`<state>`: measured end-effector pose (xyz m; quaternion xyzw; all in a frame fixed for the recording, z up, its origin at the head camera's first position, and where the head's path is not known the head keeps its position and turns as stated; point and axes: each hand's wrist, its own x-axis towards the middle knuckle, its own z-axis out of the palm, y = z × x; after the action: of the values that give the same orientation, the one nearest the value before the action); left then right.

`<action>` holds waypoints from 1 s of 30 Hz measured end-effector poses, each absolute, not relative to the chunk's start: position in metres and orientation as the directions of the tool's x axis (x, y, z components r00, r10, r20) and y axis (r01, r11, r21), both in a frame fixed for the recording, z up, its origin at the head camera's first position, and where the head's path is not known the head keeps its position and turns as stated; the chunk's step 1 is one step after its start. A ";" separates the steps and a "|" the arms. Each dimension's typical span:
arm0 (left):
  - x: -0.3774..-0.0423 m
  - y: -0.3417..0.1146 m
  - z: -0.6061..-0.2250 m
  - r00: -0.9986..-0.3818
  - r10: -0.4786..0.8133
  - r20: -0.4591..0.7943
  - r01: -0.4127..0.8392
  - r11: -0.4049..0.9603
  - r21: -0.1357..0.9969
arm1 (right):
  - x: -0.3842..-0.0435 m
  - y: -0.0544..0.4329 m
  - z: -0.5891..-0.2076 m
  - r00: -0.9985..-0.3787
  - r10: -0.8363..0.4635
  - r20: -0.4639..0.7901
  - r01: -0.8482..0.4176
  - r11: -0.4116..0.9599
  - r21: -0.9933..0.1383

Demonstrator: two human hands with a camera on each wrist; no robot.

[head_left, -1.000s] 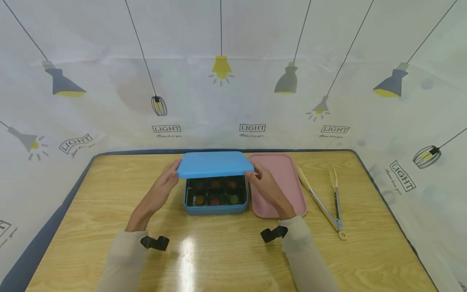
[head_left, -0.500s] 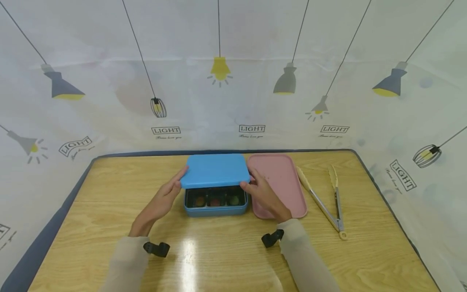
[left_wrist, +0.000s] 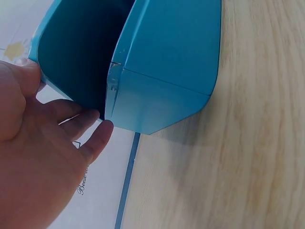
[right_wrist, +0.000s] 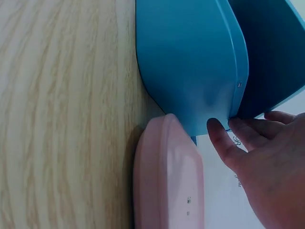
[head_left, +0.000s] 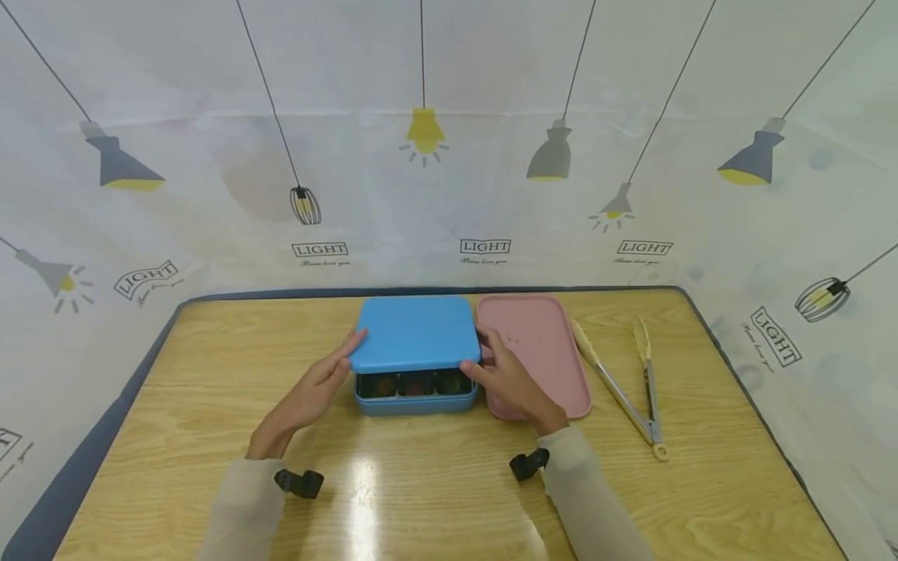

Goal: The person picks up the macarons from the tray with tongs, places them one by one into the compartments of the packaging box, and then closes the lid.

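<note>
A bright blue lid (head_left: 415,333) leans over a blue lunch box (head_left: 415,406), its front edge raised and its rear low. Through the front gap shows a dark inner tray (head_left: 415,384) with compartments and dim coloured pieces; the lid hides the back of it. My left hand (head_left: 316,393) holds the lid's left edge, thumb at the front corner. At the opposite edge, my right hand (head_left: 508,382) grips the lid likewise. Both wrist views show fingertips by the seam between lid and box, beside the box wall (left_wrist: 162,95) and the box's other end (right_wrist: 190,71).
Right of the box lies a pink tray (head_left: 550,358), partly under my right forearm, with a few small dark marks on it. Farther right are spread tongs (head_left: 648,413) with pale tips. The wooden table (head_left: 421,499) ends at a lamp-printed backdrop (head_left: 393,179).
The lid has come down and toward me in both hands, narrowing the front gap and covering more of the box. Box, tray and tongs stay put.
</note>
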<state>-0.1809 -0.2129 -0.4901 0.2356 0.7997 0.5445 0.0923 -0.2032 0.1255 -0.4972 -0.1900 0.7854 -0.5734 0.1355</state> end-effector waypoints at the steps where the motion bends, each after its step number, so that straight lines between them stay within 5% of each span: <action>1: -0.181 -0.213 -0.491 -0.870 0.482 0.106 0.276 0.298 0.914 | -0.203 0.126 -0.498 -0.890 -0.456 0.009 -0.150 0.272 -0.950; 11: -0.179 -0.217 -0.494 -0.855 0.517 0.042 0.233 0.310 0.922 | -0.201 0.127 -0.505 -0.874 -0.476 0.097 -0.242 0.254 -0.936; 17: -0.176 -0.210 -0.500 -0.867 0.499 -0.008 0.217 0.393 0.894 | -0.199 0.130 -0.511 -0.857 -0.486 0.173 -0.389 0.389 -0.835; 30: -0.168 -0.201 -0.512 -0.881 0.473 0.006 0.291 0.531 0.796 | -0.193 0.134 -0.506 -0.814 -0.575 0.084 -0.451 0.535 -0.715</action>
<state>-0.1682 -0.2008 -0.5116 0.2199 0.8685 0.4314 0.1057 -0.1926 0.1342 -0.5060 -0.2941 0.8722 -0.3823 0.0809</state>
